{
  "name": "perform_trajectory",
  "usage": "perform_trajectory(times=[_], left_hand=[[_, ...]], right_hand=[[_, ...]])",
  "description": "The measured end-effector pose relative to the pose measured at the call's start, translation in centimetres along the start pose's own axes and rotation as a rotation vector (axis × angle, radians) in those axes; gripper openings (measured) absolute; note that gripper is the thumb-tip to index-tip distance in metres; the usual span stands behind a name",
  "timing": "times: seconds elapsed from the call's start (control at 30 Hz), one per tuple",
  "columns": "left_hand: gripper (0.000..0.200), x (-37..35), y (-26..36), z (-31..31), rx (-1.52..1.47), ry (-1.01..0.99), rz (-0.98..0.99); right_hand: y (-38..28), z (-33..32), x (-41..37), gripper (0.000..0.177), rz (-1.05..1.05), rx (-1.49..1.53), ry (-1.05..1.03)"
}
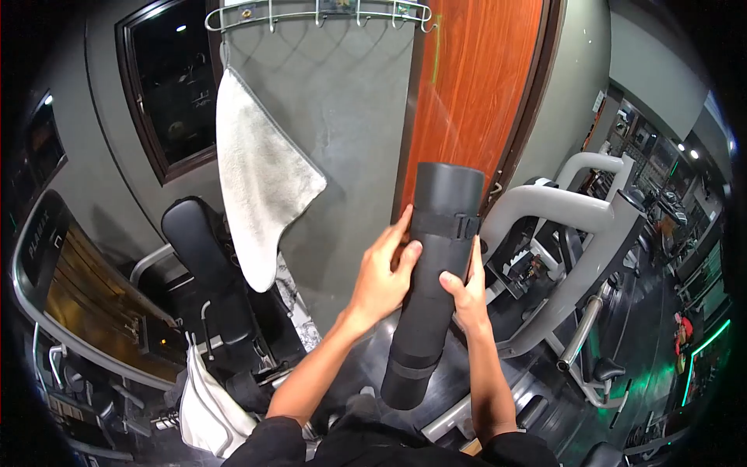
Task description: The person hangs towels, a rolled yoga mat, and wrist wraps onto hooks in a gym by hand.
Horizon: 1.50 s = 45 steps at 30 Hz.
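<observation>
A thick black padded cylinder point(436, 288) stands tilted in front of my body, its upper end leaning away to the right. Two dark straps circle it, the upper one with a buckle. My left hand point(385, 272) presses on its left side, thumb on the front near the upper strap. On the right side, my right hand point(467, 296) has its thumb on the front and its fingers along the edge. The cylinder is held between both hands. The backs of some fingers are hidden behind it.
A white towel point(253, 171) hangs from a metal hook rack point(319, 11) on the grey wall. Right of it is a reddish wooden door point(475, 86). Grey gym machine arms point(552, 206) stand at right. A black padded seat point(198, 241) and another white towel point(206, 405) are at left.
</observation>
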<state>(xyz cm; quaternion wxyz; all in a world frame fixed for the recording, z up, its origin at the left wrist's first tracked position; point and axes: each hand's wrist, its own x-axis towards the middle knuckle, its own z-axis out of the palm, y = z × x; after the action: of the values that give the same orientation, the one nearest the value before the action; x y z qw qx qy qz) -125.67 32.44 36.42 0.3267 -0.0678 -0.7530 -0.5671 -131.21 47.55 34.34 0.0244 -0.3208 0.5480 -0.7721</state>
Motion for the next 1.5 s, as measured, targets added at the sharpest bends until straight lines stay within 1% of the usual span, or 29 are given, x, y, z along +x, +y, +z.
perform_trajectory(times=[0.03,0.07,0.13,0.17,0.2,0.27,0.3,0.33,0.4,0.43,0.47,0.53,0.57,0.6,0.67,0.7,0.77,0.87,0.93,1.0,1.03,1.13,1.17,1.2,1.27,1.3,1.4,1.47,1.5], left_hand=[[0.042,1.7,-0.1,0.1,0.074,0.088,0.146],[0.035,3.2,0.1,-0.2,0.128,0.090,0.180],[0.031,6.3,-0.2,-0.4,0.175,0.093,0.284],[0.028,7.7,-0.1,-0.4,0.184,0.113,0.339],[0.028,8.9,0.2,-0.2,0.185,0.111,0.346],[0.027,11.3,1.0,0.4,0.062,0.096,0.339],[0.031,12.3,1.3,0.5,0.039,0.047,0.292],[0.031,13.3,1.1,1.0,0.037,0.048,0.301],[0.039,15.2,0.7,1.8,-0.099,-0.019,0.288],[0.053,16.2,0.3,1.7,-0.054,-0.120,0.240],[0.053,17.1,0.1,2.0,-0.053,-0.117,0.237],[0.064,19.0,0.0,2.9,-0.159,-0.130,0.271],[0.069,20.4,0.0,3.0,-0.189,-0.195,0.260],[0.069,21.9,-0.2,3.1,-0.191,-0.194,0.266],[0.070,24.4,-0.6,3.5,-0.130,-0.090,0.391],[0.069,25.1,-0.1,3.3,-0.122,-0.083,0.393],[0.069,26.9,-0.1,3.1,-0.115,-0.091,0.407],[0.068,28.7,-0.7,3.2,-0.082,-0.080,0.457],[0.066,29.1,-1.1,3.3,-0.063,-0.020,0.453],[0.066,29.2,-1.6,3.4,-0.084,-0.021,0.460],[0.065,29.3,-1.7,3.3,-0.101,-0.018,0.464],[0.065,29.5,-2.2,3.3,-0.114,-0.032,0.486],[0.065,29.5,-2.4,3.4,-0.092,0.012,0.532],[0.065,29.6,-2.6,3.6,-0.095,0.013,0.531],[0.064,29.8,-3.0,3.9,-0.105,0.042,0.544],[0.064,29.8,-3.1,4.0,-0.107,0.048,0.544],[0.064,29.5,-3.3,4.3,-0.154,0.015,0.487],[0.064,29.2,-3.3,4.3,-0.188,-0.005,0.442],[0.064,29.3,-3.5,4.5,-0.168,0.021,0.494]], right_hand=[[-0.9,-0.1,1.0,0.104,-0.035,-0.040,0.000],[-1.1,-0.5,2.1,0.104,-0.042,-0.045,0.001],[-1.5,-1.1,4.2,0.104,-0.137,-0.121,-0.007],[-2.3,-1.0,5.0,0.105,-0.124,-0.095,0.002],[-2.3,-1.2,6.5,0.106,-0.226,-0.181,0.022],[-3.4,-1.0,8.6,0.107,-0.247,-0.172,0.057],[-3.7,-1.2,10.0,0.107,-0.259,-0.174,0.057],[-3.9,-1.4,11.5,0.107,-0.321,-0.210,0.080],[-4.8,-1.5,14.4,0.105,-0.405,-0.254,0.123],[-5.7,-1.2,15.7,0.103,-0.427,-0.262,0.134],[-6.6,-0.9,17.1,0.102,-0.448,-0.272,0.146],[-7.8,-0.7,20.2,0.099,-0.511,-0.300,0.138],[-7.8,-0.9,22.1,0.100,-0.601,-0.370,0.153],[-7.0,-2.0,24.8,0.101,-0.672,-0.408,0.152],[-7.3,-2.2,27.9,0.102,-0.716,-0.499,0.158],[-7.9,-1.7,28.2,0.102,-0.723,-0.496,0.150],[-9.4,-0.4,28.2,0.104,-0.616,-0.398,0.128],[-9.5,-0.3,29.9,0.105,-0.623,-0.449,0.145],[-8.6,-0.9,31.4,0.105,-0.650,-0.435,0.134],[-8.3,-0.9,32.3,0.104,-0.733,-0.600,0.197],[-8.3,-0.7,31.8,0.104,-0.666,-0.470,0.145],[-8.6,-0.2,31.2,0.105,-0.656,-0.508,0.149],[-8.8,0.0,30.9,0.104,-0.636,-0.481,0.123],[-8.7,-0.2,31.2,0.104,-0.635,-0.484,0.122],[-8.5,-0.6,31.8,0.103,-0.748,-0.634,0.186],[-9.0,0.0,31.1,0.102,-0.756,-0.633,0.183],[-9.3,0.0,30.6,0.102,-0.698,-0.663,0.172],[-9.2,-0.1,30.6,0.102,-0.697,-0.713,0.180],[-9.1,-0.2,30.5,0.102,-0.704,-0.719,0.178]])
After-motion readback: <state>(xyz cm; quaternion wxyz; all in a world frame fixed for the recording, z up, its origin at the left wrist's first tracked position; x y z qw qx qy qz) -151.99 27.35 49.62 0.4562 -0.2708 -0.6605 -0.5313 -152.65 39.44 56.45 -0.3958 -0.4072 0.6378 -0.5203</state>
